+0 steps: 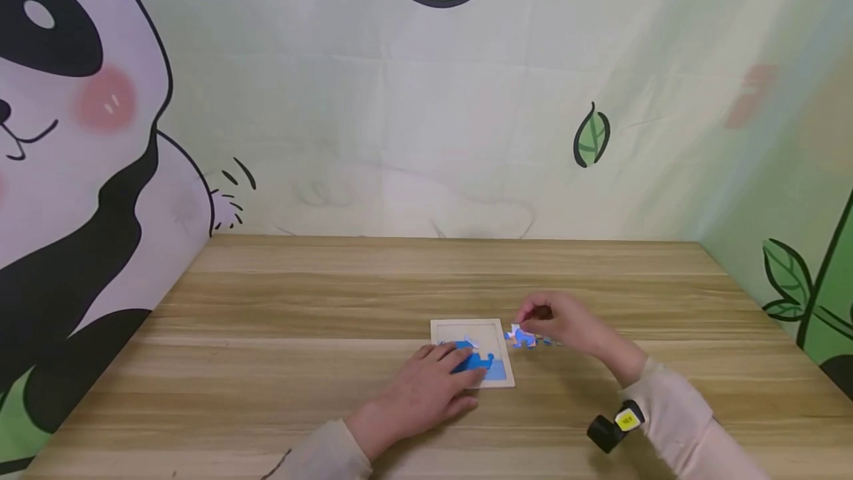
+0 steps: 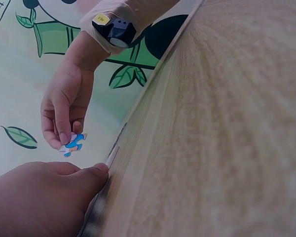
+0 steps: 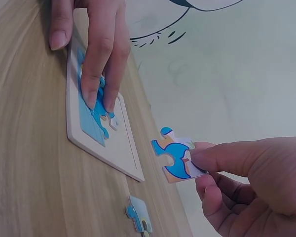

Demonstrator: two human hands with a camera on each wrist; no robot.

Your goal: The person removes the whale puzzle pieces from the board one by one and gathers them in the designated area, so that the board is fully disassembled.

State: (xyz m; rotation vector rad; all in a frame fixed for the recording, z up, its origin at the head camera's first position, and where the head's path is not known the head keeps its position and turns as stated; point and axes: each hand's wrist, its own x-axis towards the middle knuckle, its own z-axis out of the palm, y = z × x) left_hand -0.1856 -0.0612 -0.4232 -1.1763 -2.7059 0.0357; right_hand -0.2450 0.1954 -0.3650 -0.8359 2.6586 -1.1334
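A square, pale puzzle tray point(image 1: 489, 332) lies on the table with blue jigsaw pieces point(image 1: 476, 363) fitted along its near part; its far part shows bare board. My left hand point(image 1: 426, 387) rests over the tray's left side, fingers stretched out and fingertips on the blue pieces, partly covering them. To the right of the tray, my right hand point(image 1: 566, 323) pinches a loose jigsaw piece point(image 3: 176, 160) between thumb and fingers. That piece is blue, white and orange, raised above the table in the right wrist view and tilted towards the camera.
Another loose jigsaw piece point(image 3: 139, 215) lies on the wooden table point(image 1: 300, 302) just right of the tray. A black wrist camera point(image 1: 616, 424) is strapped at the right sleeve. Behind the table hangs a wall cloth point(image 1: 373, 117) printed with a panda and leaves.
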